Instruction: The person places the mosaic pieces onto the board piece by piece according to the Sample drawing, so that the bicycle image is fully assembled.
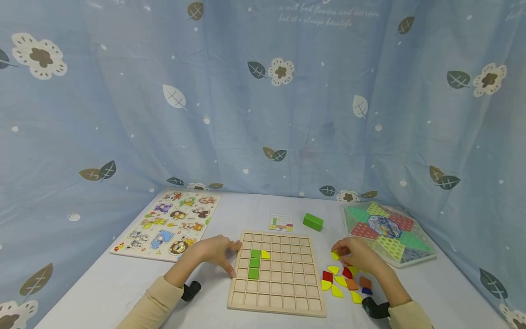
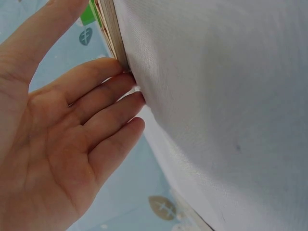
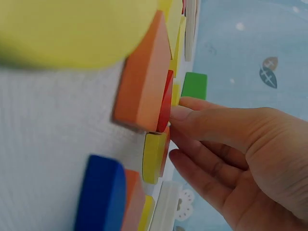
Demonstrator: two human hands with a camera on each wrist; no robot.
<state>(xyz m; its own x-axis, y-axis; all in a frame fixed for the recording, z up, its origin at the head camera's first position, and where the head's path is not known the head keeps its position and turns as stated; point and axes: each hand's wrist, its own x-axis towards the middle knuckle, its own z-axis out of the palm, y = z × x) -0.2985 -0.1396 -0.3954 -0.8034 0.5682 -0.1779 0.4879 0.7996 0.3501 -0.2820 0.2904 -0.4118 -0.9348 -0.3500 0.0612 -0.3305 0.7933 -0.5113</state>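
Note:
A wooden grid board (image 1: 283,312) lies in the middle of the table. Three green square pieces (image 1: 254,263) stand in a column on it, with a yellow quarter-circle piece (image 1: 265,254) to the right of the top one. My left hand (image 1: 218,252) rests at the board's left edge, its fingers nearly straight in the left wrist view. Over the loose pieces at the right, my right hand (image 1: 356,252) pinches a yellow piece (image 1: 335,256) between thumb and fingers; the fingers partly hide its shape. Below it lie yellow, red, orange and blue pieces, including a red square (image 1: 327,276).
Behind the board lie a small pattern card (image 1: 281,221) and a green block (image 1: 313,222). An animal puzzle board (image 1: 172,224) is at the left. To the right rests a hexagonal game board (image 1: 390,233) with coloured triangles. A blue curtain (image 1: 230,114) hangs behind the table.

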